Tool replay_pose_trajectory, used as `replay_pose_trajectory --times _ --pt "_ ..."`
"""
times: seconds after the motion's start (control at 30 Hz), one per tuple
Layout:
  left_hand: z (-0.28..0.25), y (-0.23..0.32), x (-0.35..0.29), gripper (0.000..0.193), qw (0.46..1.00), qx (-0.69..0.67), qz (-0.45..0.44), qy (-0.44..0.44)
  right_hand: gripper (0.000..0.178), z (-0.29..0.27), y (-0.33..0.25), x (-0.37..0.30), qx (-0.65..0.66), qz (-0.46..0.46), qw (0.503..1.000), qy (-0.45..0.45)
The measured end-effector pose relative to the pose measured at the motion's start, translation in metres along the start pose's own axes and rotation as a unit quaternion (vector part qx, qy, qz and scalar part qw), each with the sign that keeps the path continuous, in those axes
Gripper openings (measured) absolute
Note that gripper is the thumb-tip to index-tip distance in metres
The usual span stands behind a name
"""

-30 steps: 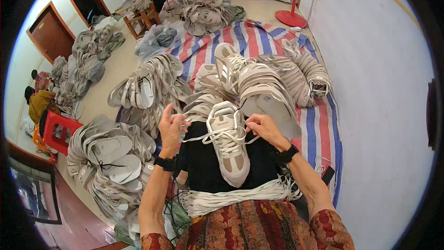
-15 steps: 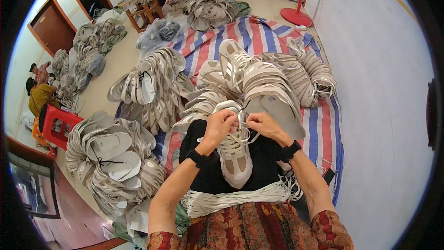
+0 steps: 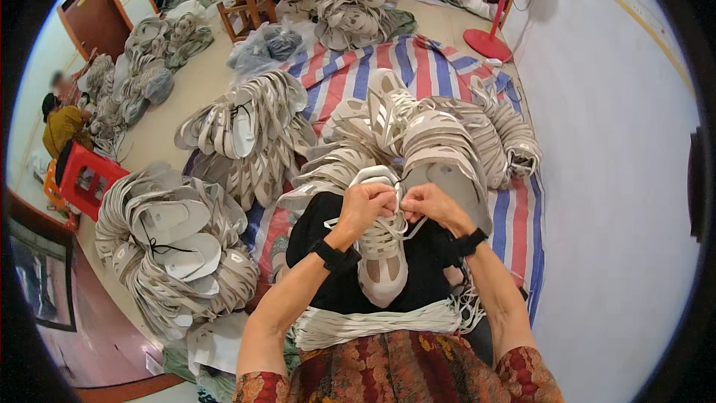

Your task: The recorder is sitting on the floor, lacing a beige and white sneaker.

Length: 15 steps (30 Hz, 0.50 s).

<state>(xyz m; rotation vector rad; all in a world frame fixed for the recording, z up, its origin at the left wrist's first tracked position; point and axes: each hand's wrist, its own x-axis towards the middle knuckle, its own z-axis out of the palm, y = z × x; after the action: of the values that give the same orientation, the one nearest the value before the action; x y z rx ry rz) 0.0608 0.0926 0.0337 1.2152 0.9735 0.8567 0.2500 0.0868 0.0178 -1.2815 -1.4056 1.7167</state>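
Observation:
A beige and white sneaker upper (image 3: 382, 277) lies on my black-clad lap, toe toward me, with a pale shoelace (image 3: 383, 242) threaded across its front. My left hand (image 3: 365, 211) is closed in a pinch at the upper's left eyelet row near the collar. On the opposite side, my right hand (image 3: 435, 207) pinches the lace by the top eyelets. The fingertips of both hands almost meet, and the bit of lace between them is partly hidden. Loose lace ends stick out on both sides. A bundle of white laces (image 3: 380, 322) lies across my waist.
Stacked shoe uppers (image 3: 440, 134) stand just beyond my knees on a striped sheet (image 3: 358, 67). More piles (image 3: 168, 254) lie at left. A red stool (image 3: 88, 179), a seated person (image 3: 63, 127) and a red stand base (image 3: 487, 45) are farther off. A white wall (image 3: 611, 179) rises at right.
My hands have drawn slightly closer together and a little lower at the upper's collar. The whole view has shifted slightly.

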Motion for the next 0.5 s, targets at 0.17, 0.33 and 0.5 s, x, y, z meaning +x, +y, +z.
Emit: replay_pose_trajectory --times 0.17,0.33,0.5 --pt "-0.039 -0.002 -0.014 0.014 0.953 0.034 0.165 0.253 0.016 0.025 -0.023 -0.014 -0.293 -0.168 0.92 0.199" --pt "-0.067 -0.036 -0.041 0.01 0.984 -0.067 -0.027 0.165 0.012 0.07 -0.044 0.004 -0.355 -0.383 0.831 0.193" --pt "-0.073 -0.041 -0.05 0.012 0.994 -0.091 -0.062 0.023 0.011 0.086 -0.029 0.018 -0.341 -0.26 0.896 0.112"
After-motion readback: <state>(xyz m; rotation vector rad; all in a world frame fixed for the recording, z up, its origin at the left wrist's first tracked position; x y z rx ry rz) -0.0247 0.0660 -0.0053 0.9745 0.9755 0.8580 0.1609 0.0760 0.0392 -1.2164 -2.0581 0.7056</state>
